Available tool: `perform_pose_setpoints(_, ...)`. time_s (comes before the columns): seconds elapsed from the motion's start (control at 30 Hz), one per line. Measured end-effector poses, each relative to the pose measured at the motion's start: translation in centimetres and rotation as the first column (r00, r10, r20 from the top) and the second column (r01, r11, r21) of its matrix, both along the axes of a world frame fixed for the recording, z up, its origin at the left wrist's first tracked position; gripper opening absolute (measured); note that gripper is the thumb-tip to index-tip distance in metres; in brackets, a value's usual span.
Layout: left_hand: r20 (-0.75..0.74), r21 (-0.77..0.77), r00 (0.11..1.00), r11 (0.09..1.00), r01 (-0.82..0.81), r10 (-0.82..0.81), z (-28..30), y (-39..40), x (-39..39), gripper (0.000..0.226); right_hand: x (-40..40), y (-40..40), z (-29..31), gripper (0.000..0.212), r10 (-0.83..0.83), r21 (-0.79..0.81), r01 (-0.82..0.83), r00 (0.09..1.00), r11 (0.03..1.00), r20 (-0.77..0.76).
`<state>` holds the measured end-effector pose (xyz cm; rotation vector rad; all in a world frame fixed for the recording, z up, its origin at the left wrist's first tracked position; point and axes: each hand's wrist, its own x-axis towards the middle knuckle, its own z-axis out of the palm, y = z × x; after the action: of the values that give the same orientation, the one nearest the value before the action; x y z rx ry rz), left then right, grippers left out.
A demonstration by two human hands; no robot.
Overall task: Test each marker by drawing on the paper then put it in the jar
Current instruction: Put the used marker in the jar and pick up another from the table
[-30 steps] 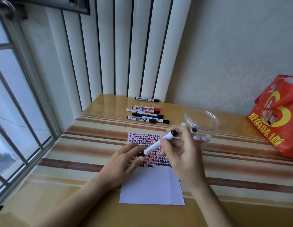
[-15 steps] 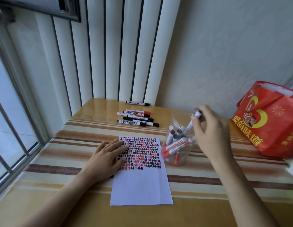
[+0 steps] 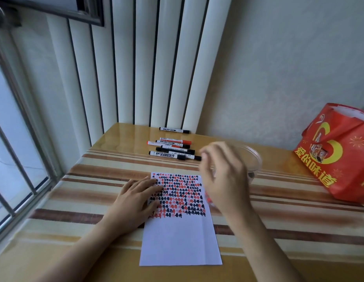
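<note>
Left hand point(image 3: 136, 198) flat on paper point(image 3: 180, 231) (fingers point(image 3: 150, 185) spread)

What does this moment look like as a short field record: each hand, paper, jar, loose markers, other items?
left hand: flat, fingers straight, pressing on the paper's left edge
right hand: blurred, raised in front of the jar, no marker visible in it
paper: upper part filled with rows of red and black marks, lower part blank
jar: clear, open top, mostly hidden behind the right hand
loose markers: six or so, capped, lying at the table's far side
table: striped glossy cover
red bag: far right
</note>
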<state>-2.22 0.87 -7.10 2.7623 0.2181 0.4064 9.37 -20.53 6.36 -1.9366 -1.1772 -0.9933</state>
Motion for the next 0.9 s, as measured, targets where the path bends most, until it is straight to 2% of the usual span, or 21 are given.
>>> perform_pose_setpoints(0.07, 0.009, -0.015, 1.0, 1.0, -0.004, 0.004, -0.1, 0.1, 0.0, 0.059, 0.2, 3.3, -1.7, 0.016, 0.057, -0.151, -0.085, 0.983, 0.985, -0.177)
perform_pose_setpoints(0.13, 0.004, -0.01, 1.0, 1.0, -0.004, 0.004, -0.1, 0.2, 0.0, 0.057, 1.7, 6.3, -3.8, 0.022, -0.002, -0.297, -0.11, 0.935, 0.949, -0.354)
perform_pose_setpoints(0.2, 0.008, -0.021, 1.0, 1.0, -0.006, 0.006, -0.1, 0.3, 0.1, 0.056, 3.8, 8.8, -5.8, 0.031, -0.102, -0.41, -0.092, 0.898, 0.908, -0.428)
perform_pose_setpoints(0.37, 0.007, -0.033, 1.0, 0.999, -0.009, 0.01, 0.1, 0.3, 0.1, 0.052, 8.1, 12.1, -8.8, 0.039, -0.272, -0.516, 0.062, 0.9, 0.854, -0.34)
perform_pose_setpoints(0.5, 0.007, -0.029, 1.0, 1.0, -0.013, 0.013, 0.0, 0.4, 0.1, 0.051, 9.6, 13.1, -9.8, 0.033, -0.301, -0.567, 0.115, 0.921, 0.816, -0.246)
perform_pose_setpoints(0.67, 0.011, -0.04, 1.0, 0.999, -0.012, 0.012, 0.5, 0.1, 0.1, 0.047, 9.1, 13.1, -9.7, 0.011, -0.309, -0.622, 0.129, 0.932, 0.772, -0.19)
perform_pose_setpoints(0.73, 0.022, -0.065, 1.0, 0.998, -0.015, 0.017, 0.7, -0.1, 0.0, 0.044, 8.4, 12.6, -9.3, 0.012, -0.308, -0.612, 0.134, 0.932, 0.78, -0.19)
perform_pose_setpoints(0.83, 0.097, -0.128, 0.994, 0.991, -0.034, 0.047, 1.3, -0.2, -0.2, 0.043, 6.0, 11.2, -8.3, 0.012, -0.238, -0.471, 0.049, 0.906, 0.881, -0.351)
perform_pose_setpoints(0.9, 0.143, -0.121, 0.988, 0.992, -0.036, 0.053, 1.8, -0.4, -0.3, 0.045, 3.7, 9.6, -7.9, 0.006, -0.134, -0.304, -0.048, 0.824, 0.951, -0.551)
